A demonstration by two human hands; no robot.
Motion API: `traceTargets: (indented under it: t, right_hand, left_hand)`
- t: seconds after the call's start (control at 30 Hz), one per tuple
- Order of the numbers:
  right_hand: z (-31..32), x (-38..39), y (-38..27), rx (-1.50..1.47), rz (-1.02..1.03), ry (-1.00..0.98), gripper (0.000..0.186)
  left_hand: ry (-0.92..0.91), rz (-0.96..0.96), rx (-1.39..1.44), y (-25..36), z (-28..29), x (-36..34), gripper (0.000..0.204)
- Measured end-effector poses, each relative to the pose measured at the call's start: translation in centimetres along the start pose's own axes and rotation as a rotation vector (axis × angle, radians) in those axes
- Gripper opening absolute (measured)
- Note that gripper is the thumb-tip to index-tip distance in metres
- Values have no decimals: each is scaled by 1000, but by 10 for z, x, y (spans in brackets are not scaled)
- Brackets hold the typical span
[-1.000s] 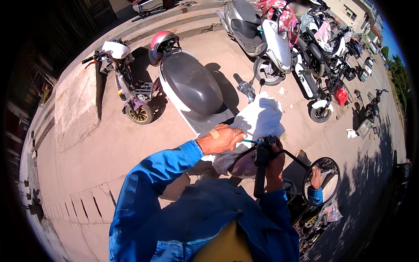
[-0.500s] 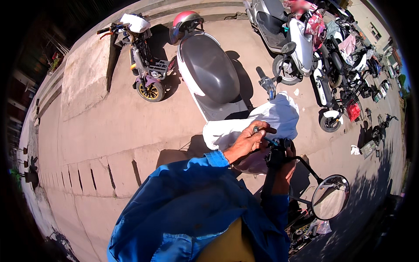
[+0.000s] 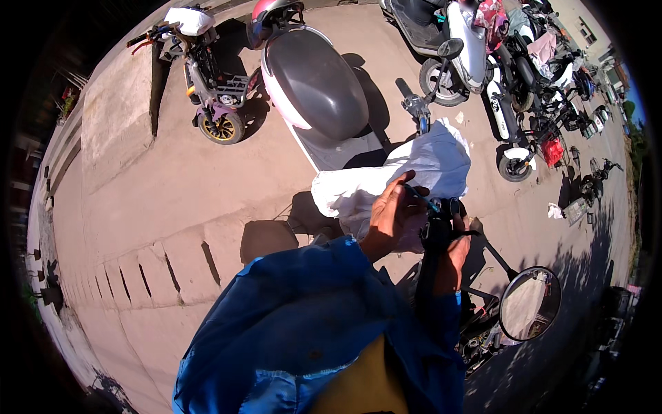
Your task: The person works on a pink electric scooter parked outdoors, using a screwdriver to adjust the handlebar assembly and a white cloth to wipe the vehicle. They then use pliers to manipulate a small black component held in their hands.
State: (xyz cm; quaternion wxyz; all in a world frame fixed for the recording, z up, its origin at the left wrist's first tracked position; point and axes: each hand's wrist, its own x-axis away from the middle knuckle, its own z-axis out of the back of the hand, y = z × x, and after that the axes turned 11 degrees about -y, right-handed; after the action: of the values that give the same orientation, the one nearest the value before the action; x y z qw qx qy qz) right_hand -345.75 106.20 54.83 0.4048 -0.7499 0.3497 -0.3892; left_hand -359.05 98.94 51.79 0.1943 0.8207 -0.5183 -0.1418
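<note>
My left hand (image 3: pixel 387 217) is closed in a pinch on a thin teal tool (image 3: pixel 422 194), its kind too small to tell. The tool slants toward the black handlebar control (image 3: pixel 436 231) of a scooter. My right hand (image 3: pixel 455 252) is wrapped round that handlebar end from the far right side; part of its fingers is hidden by the black control. A white cloth (image 3: pixel 431 162) drapes over the scooter's front, just beyond both hands. The scooter's black seat (image 3: pixel 317 83) lies farther off, and its other handlebar grip (image 3: pixel 407 93) sticks out past the cloth.
A round mirror (image 3: pixel 529 303) on a black stem juts out right of my right hand. A small electric bike (image 3: pixel 221 103) stands at the far left by a concrete slab (image 3: pixel 117 110). Several parked scooters (image 3: pixel 469 48) crowd the far right. A helmet (image 3: pixel 272 17) rests behind the seat.
The view has shifted, so the scooter and the bikes sit higher in the picture. My left hand has turned a little more upright, still pinching the teal tool by the control.
</note>
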Motion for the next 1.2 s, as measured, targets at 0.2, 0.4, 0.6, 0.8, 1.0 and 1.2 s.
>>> traceTargets:
  t: [0.2, 0.4, 0.6, 0.8, 1.0, 1.2]
  right_hand:
    - [10, -11, -2, 20, 36, -14, 37]
    - [19, -14, 6, 63, 53, -24, 43]
    - [2, 3, 0, 78, 91, -22, 37]
    - [26, -14, 9, 116, 28, -71, 38]
    - [31, -3, 4, 1433, 597, -87, 45]
    - [27, -14, 5, 614, 150, -51, 51]
  left_hand:
    - [-231, 132, 240, 31, 18, 2, 53]
    - [-420, 123, 263, 29, 38, 4, 39]
    - [-446, 96, 146, 18, 49, -1, 33]
    - [-271, -148, -228, 6, 38, -13, 19]
    - [-20, 232, -512, 56, -11, -17, 18]
    - [-37, 383, 442, 46, 25, -21, 26]
